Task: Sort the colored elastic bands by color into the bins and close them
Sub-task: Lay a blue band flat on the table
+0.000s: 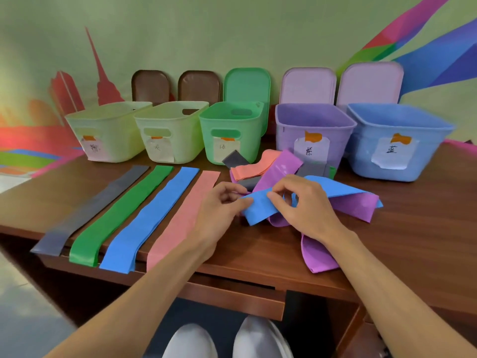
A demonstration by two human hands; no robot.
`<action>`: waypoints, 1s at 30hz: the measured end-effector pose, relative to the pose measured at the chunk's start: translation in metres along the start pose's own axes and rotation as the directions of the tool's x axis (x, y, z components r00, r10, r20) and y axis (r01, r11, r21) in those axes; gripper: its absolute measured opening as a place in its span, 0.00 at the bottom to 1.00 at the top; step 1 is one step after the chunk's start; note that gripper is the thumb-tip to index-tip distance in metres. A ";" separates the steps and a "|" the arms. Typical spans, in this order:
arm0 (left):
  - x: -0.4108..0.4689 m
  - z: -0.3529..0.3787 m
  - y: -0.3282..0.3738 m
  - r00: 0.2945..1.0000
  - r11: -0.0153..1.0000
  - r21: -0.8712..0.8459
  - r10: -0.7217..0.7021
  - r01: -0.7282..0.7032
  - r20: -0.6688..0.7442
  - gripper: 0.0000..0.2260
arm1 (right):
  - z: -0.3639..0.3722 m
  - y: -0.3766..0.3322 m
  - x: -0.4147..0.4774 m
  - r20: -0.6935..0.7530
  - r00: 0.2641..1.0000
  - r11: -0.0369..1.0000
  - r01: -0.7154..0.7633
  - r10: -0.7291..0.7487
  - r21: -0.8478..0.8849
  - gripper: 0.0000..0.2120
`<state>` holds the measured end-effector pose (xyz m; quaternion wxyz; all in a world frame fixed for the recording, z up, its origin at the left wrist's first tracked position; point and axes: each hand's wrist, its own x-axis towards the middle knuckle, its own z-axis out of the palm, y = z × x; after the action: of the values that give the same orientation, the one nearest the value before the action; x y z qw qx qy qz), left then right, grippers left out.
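Wooden desk (pixel 413 218): five open bins (pixel 209 136), insides hard to judge.

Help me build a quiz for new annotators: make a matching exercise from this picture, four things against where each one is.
Things
1. long gray band
2. folded blue band
3. green lid
4. blue bin

Places
a. furthest right of all bins
b. pinched by the left hand and the right hand
c. laid flat, furthest left of all bands
d. upright behind the green bin

Pairs: 1-c, 2-b, 3-d, 4-a
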<state>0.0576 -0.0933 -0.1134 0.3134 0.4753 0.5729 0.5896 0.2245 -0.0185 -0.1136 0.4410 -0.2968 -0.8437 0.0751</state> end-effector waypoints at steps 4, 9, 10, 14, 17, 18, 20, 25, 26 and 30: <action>0.011 0.004 0.003 0.996 0.998 -0.035 -0.045 0.042 -0.076 0.09 | -0.001 -0.005 -0.004 0.045 0.994 0.994 0.100 -0.102 0.052 0.11; 0.015 0.008 0.004 0.992 0.927 -0.353 -0.121 0.123 0.028 0.08 | 0.001 -0.005 -0.006 0.141 0.979 0.982 0.164 -0.149 -0.098 0.19; 0.013 0.008 0.004 0.991 0.913 -0.386 -0.120 0.131 0.054 0.09 | 0.002 -0.005 -0.006 0.131 0.978 0.976 0.181 -0.165 -0.123 0.18; 0.013 0.009 0.002 0.994 0.925 -0.365 -0.081 0.102 0.071 0.11 | 0.005 -0.004 -0.003 0.014 0.986 0.982 0.168 -0.168 -0.086 0.09; 0.015 0.011 0.005 0.995 0.895 -0.436 -0.079 0.100 0.064 0.13 | 0.002 -0.007 0.002 -0.147 0.989 0.995 0.033 -0.019 0.097 0.05; 0.015 0.011 0.006 0.995 0.887 -0.450 -0.078 0.099 0.065 0.14 | 0.000 -0.008 0.004 -0.200 0.978 0.986 -0.027 0.060 0.162 0.03; 0.014 0.012 0.006 0.997 0.911 -0.406 -0.053 0.073 0.059 0.12 | -0.007 -0.008 0.009 -0.281 0.930 0.939 -0.144 0.236 0.311 0.06; 0.009 0.015 0.000 0.995 0.985 -0.161 0.069 -0.057 0.071 0.10 | -0.024 -0.003 0.015 -0.334 0.752 0.730 -0.275 0.569 0.625 0.09; 0.008 0.016 0.002 0.994 0.991 -0.102 0.092 -0.085 0.061 0.09 | -0.027 -0.003 0.016 -0.320 0.724 0.681 -0.275 0.611 0.679 0.08; 0.003 0.025 0.016 0.954 0.934 0.205 0.301 -0.293 -0.010 0.10 | -0.038 -0.005 0.016 -0.226 0.645 0.460 -0.219 0.730 0.861 0.08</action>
<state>0.0819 -0.0833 -0.0996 0.1591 0.5732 0.5577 0.5789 0.2454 -0.0183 -0.0778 0.7097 -0.3222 -0.4230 0.4621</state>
